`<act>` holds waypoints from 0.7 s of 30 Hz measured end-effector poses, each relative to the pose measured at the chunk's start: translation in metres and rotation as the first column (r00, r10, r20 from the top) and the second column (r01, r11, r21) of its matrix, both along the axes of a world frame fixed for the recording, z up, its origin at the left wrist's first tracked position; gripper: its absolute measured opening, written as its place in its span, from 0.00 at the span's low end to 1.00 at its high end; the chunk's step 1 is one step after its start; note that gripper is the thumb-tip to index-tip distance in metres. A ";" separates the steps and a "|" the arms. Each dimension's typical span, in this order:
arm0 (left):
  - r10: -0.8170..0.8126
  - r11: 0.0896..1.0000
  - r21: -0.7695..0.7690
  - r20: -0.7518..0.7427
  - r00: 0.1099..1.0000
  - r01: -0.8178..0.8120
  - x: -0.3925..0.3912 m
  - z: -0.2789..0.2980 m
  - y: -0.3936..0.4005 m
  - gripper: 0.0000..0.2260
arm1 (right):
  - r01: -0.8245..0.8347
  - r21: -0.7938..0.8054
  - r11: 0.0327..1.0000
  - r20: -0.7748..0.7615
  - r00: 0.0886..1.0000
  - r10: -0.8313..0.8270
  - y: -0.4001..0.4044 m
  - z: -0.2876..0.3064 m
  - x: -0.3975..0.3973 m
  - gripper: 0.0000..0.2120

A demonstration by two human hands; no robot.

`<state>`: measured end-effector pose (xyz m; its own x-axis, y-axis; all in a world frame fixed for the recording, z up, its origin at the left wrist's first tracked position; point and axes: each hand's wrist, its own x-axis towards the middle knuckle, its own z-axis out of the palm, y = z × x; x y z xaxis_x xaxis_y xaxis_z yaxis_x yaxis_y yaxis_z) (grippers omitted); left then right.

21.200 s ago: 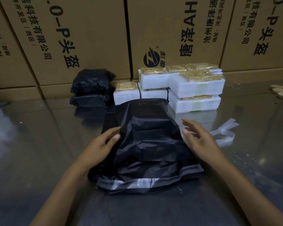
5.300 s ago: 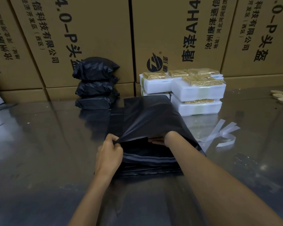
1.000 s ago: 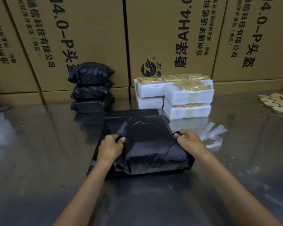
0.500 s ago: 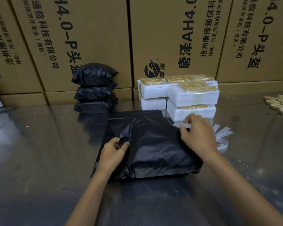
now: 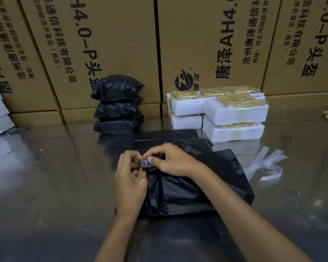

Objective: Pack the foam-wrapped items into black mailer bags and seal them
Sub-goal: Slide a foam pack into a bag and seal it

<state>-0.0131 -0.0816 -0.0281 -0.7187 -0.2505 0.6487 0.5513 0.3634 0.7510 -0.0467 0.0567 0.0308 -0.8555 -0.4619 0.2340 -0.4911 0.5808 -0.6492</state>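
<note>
Right hand [image 5: 175,162] has crossed to meet left hand [image 5: 130,176]; both pinch the flap corner of the filled black mailer bag [image 5: 193,184] on the steel table [image 5: 45,186]. Beyond: sealed bags [image 5: 118,104], foam-wrapped items [image 5: 233,112].

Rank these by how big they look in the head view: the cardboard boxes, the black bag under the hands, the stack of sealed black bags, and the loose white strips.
1. cardboard boxes
2. black bag, though its nearness to the camera inflates it
3. stack of sealed black bags
4. loose white strips
</note>
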 end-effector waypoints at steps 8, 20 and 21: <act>0.016 0.998 0.063 0.027 1.000 -0.018 0.000 0.001 0.003 0.27 | -0.082 -0.185 0.979 0.038 0.995 0.091 0.006 0.001 -0.001 0.07; 0.037 0.995 0.088 0.120 0.992 -0.048 -0.003 0.001 -0.001 0.11 | 0.154 -0.474 0.867 0.012 0.986 -0.168 0.001 0.002 -0.020 0.06; 0.007 0.987 0.158 0.152 0.988 -0.031 -0.005 0.001 -0.003 0.10 | 0.201 -0.501 0.842 0.016 0.975 -0.223 0.002 0.003 -0.025 0.07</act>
<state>-0.0180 -0.0845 -0.0270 -0.7990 -0.3562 0.4844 0.4220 0.2418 0.8738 -0.0713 0.0583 0.0338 -0.9035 -0.0828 0.4204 -0.4260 0.2794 -0.8605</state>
